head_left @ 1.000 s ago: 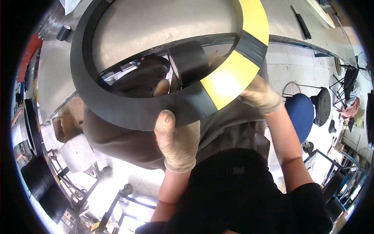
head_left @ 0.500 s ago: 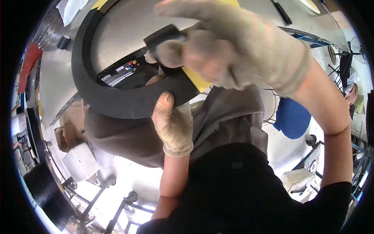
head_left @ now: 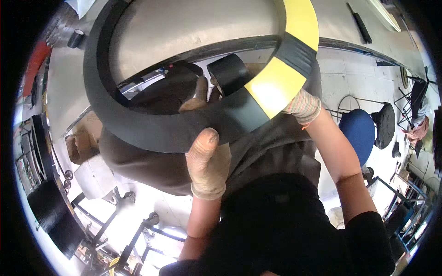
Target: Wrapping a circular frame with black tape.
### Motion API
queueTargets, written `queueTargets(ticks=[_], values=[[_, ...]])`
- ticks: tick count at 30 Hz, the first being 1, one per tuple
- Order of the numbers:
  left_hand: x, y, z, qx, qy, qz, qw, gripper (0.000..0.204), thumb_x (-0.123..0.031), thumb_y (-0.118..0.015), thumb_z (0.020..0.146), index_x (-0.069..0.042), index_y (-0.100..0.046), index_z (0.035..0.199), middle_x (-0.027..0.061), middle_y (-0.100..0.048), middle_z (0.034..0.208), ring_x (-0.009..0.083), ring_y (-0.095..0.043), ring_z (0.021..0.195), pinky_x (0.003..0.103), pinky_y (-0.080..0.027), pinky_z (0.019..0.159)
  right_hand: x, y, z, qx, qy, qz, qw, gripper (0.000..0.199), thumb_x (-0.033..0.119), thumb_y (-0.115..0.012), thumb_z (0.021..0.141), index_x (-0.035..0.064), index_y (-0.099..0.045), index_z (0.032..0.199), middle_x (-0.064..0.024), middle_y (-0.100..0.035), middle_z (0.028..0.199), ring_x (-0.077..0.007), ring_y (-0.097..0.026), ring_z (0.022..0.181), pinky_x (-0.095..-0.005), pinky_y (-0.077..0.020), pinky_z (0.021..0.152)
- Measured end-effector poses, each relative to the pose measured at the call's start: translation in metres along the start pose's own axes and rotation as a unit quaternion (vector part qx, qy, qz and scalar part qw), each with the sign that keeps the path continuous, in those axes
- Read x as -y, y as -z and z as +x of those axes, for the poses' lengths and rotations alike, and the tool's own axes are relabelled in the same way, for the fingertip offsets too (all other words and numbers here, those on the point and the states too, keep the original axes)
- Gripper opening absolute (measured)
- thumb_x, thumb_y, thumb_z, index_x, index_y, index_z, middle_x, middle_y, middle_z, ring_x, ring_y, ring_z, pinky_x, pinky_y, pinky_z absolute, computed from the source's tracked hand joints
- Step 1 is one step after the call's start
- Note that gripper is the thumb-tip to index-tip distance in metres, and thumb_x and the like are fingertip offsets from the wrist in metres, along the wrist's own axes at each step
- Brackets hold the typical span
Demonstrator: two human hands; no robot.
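A metal counter (head_left: 193,23) stretches across the top of our view, with a blue stool seat (head_left: 357,135) over on the right; and here, front and centre, we have the black-and-yellow ring (head_left: 147,131), its far side above the counter and its near side over the lap! We see the left hand (head_left: 209,161) closed around the near rim, thumb on top, fingers curling up through the opening; the gloved right hand (head_left: 304,106) goes under the yellow panel (head_left: 276,87), mostly hidden, so we cannot tell how far open it is or what it has hold of; a black roll (head_left: 232,76) shows through the opening, just beside the panel. We'd judge the ring light for its breadth, firm enough to hold its curve; that smooth, shiny yellow face could slip or scuff, so we'd grip across the matt black rim, with a second hold opposite for balance.
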State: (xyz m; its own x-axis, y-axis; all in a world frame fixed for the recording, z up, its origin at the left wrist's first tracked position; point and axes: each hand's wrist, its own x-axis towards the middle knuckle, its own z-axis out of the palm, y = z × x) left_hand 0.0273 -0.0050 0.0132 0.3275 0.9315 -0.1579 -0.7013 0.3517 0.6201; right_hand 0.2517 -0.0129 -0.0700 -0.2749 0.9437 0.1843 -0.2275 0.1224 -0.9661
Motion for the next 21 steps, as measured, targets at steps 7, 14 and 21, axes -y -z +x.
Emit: queueTargets(ticks=[7, 14, 21], values=[[-0.002, 0.001, -0.019, -0.055, 0.044, -0.022, 0.997, 0.06, -0.026, -0.08, 0.088, -0.007, -0.048, 0.136, 0.0039, -0.057, 0.124, 0.0182, -0.054, 0.119, 0.038, -0.041, 0.108, -0.023, -0.007, 0.011, -0.077, -0.06, 0.101, 0.99, 0.055, 0.029, -0.066, 0.099, -0.0028, -0.052, 0.142, -0.012, -0.063, 0.134, -0.022, -0.062, 0.12, -0.038, -0.0501, 0.105], [0.013, 0.008, -0.01, 0.01, 0.024, -0.114, 0.993, 0.036, -0.025, -0.067, 0.096, -0.007, -0.058, 0.126, 0.0036, -0.062, 0.121, 0.0187, -0.056, 0.118, 0.036, -0.041, 0.107, -0.025, 0.014, 0.017, -0.042, -0.021, -0.019, 0.999, 0.057, 0.03, -0.072, 0.094, -0.0006, -0.053, 0.138, -0.0072, -0.068, 0.119, -0.0195, -0.066, 0.106, -0.0344, -0.0531, 0.093], [0.02, 0.01, -0.011, -0.001, -0.01, -0.084, 0.996, 0.033, -0.023, -0.064, 0.097, -0.009, -0.062, 0.127, 0.0029, -0.064, 0.123, 0.0174, -0.058, 0.117, 0.034, -0.041, 0.107, 0.163, -0.014, -0.014, 0.333, -0.254, -0.383, 0.823, 0.056, 0.032, -0.075, 0.089, 0.0037, -0.057, 0.133, -0.0134, -0.064, 0.127, -0.0294, -0.062, 0.117, -0.0419, -0.0547, 0.09]])
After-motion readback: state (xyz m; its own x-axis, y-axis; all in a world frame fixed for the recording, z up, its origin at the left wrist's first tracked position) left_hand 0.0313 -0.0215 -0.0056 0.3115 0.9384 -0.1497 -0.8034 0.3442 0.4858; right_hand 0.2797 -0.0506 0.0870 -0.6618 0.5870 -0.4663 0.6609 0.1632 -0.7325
